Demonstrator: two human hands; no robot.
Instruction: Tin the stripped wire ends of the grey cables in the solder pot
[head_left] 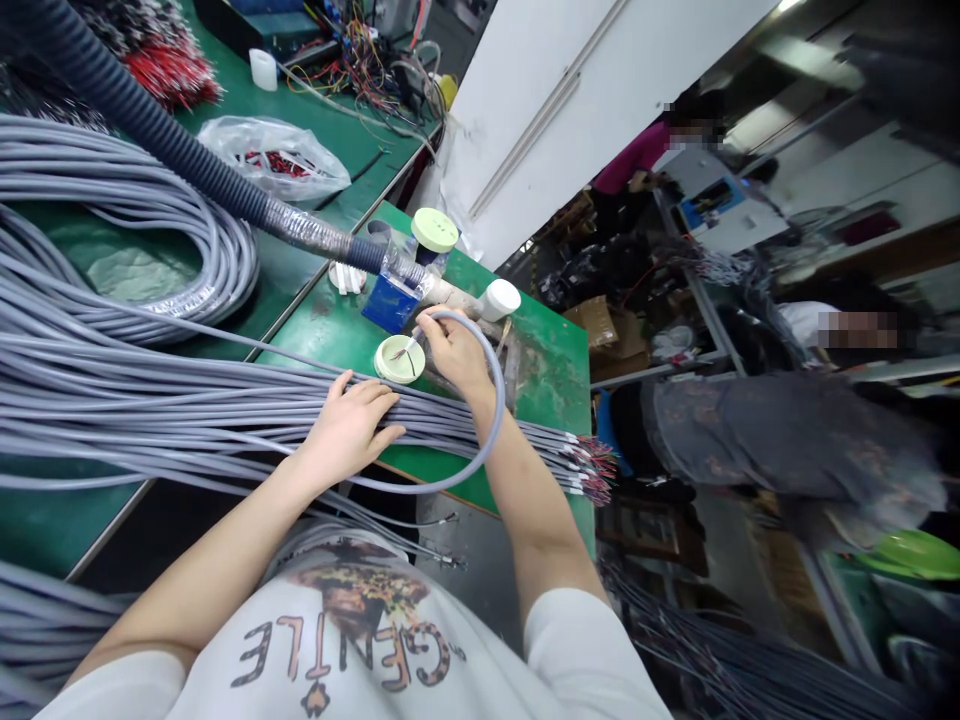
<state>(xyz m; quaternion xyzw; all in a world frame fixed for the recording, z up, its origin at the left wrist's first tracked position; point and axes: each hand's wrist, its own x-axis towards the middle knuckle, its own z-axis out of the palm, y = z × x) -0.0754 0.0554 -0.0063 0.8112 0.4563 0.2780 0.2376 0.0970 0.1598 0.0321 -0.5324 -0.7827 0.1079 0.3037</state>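
My right hand is closed on a grey cable near its stripped end. That cable bends in a wide loop back over my right forearm. Its thin wire ends point down into a small round pale-yellow dish; whether they touch the contents I cannot tell. My left hand lies with fingers spread on a bundle of grey cables. At the right end of the bundle, several stripped ends with red and dark wires fan out past the bench edge.
A ribbed black hose reaches over the green bench to a blue block. Behind stand a yellow-lidded jar and a white cup. Coiled cable and a plastic bag lie left. Other people are at right.
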